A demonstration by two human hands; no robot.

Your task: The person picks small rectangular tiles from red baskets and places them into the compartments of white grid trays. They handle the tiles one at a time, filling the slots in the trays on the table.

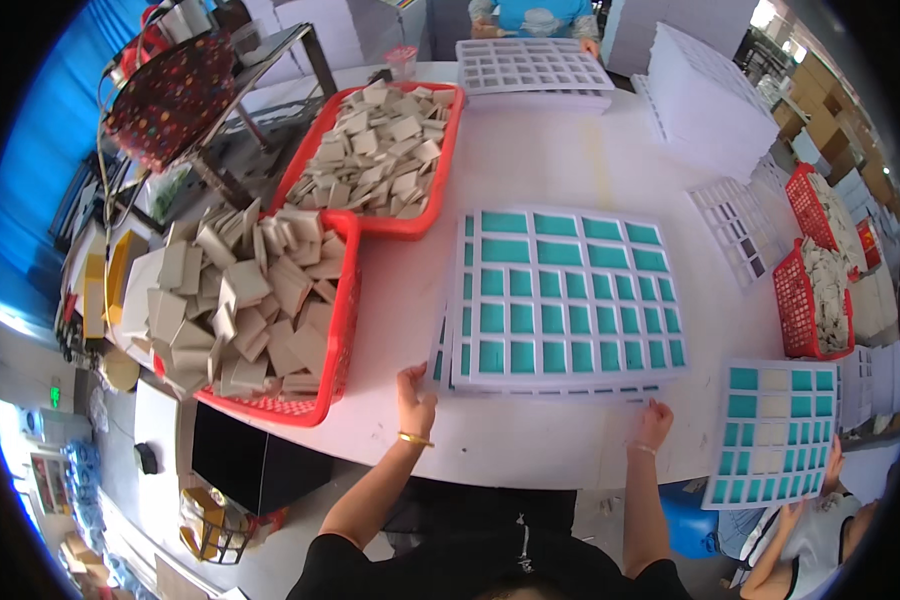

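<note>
A stack of white grid trays (527,380) with teal bottoms lies on the white table before me. The top tray has larger cells in its far rows and smaller ones nearer me, and I see nothing in them. Beneath it, the lower tray's edge sticks out slightly askew on the left and near sides. My left hand (416,405) is closed at the stack's near left corner, a gold bracelet on its wrist. At the near right edge my right hand (652,426) is also closed, its fingertips at the lower tray's rim; the exact grip is partly hidden.
Two red baskets (346,340) heaped with beige square pieces (242,285) stand left. Across the table (530,150) a person in blue is at another tray stack (535,68). A person at lower right holds a partly filled tray (773,435). More red baskets (798,300) stand right.
</note>
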